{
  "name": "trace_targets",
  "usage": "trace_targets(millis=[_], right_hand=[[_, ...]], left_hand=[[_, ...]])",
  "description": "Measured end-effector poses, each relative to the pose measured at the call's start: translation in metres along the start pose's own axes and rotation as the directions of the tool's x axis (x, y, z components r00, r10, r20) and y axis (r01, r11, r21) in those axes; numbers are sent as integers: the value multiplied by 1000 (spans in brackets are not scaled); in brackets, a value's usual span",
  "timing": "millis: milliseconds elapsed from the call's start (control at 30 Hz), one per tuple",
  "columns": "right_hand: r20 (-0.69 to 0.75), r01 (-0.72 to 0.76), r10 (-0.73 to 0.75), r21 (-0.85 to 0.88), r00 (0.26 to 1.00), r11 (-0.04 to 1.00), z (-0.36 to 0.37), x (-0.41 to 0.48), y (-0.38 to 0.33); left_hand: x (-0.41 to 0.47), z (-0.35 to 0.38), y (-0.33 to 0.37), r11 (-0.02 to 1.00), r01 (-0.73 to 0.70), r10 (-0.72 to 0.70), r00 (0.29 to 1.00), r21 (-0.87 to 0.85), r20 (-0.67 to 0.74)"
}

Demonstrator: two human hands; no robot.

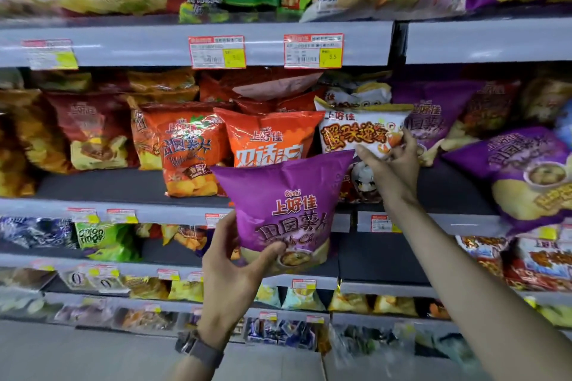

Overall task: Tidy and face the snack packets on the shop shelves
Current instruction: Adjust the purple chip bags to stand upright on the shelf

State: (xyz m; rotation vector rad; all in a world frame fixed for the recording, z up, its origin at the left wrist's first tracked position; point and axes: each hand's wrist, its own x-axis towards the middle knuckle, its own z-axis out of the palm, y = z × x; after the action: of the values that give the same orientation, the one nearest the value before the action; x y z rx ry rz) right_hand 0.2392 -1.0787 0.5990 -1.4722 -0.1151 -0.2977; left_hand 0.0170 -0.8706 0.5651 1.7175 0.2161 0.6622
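Purple packet (pixel 280 207), left hand (pixel 235 272) gripping, part-hides white packet (pixel 362 130); right hand (pixel 393 170) pinching.

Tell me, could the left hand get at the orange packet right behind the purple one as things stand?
Probably not. The left hand grips the purple packet by its lower edge, and that packet is held in front of the orange packet, hiding its lower part. It would likely need setting down first.

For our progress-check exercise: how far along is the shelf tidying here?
Done: the orange packets stand upright, facing out. In hand: the left hand holds a purple packet; the right hand grips a white packet. To do: the slumped purple packets on the right.
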Motion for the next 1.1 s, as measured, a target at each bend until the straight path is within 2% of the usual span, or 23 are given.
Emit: trace_targets(millis=[200,467,633,733,833,967,1100], right_hand=[[-58,-17,19,35,998,999,4,2,-2],[98,-107,120,-126,988,986,-13,-6,6],[138,-99,105,-47,985,994,-48,-25,-5],[77,-131,134,-43,988,990,-76,-34,1],[93,-143,141,7,986,990,-108,-42,7],[118,-88,84,32,989,996,-138,-38,-8],[69,-47,47,-11,997,999,-159,-23,-19]], left_hand=[[-2,5,-5,998,33,-29,998,-54,60],[-2,25,-6,994,80,-69,989,-80,134],[6,53,3,991,101,-83,980,-92,180],[10,77,11,993,82,-63,977,-85,206],[17,112,26,991,95,-72,973,-96,219],[33,166,44,997,51,-36,971,-57,237],[48,217,55,1000,19,-13,970,-24,243]])
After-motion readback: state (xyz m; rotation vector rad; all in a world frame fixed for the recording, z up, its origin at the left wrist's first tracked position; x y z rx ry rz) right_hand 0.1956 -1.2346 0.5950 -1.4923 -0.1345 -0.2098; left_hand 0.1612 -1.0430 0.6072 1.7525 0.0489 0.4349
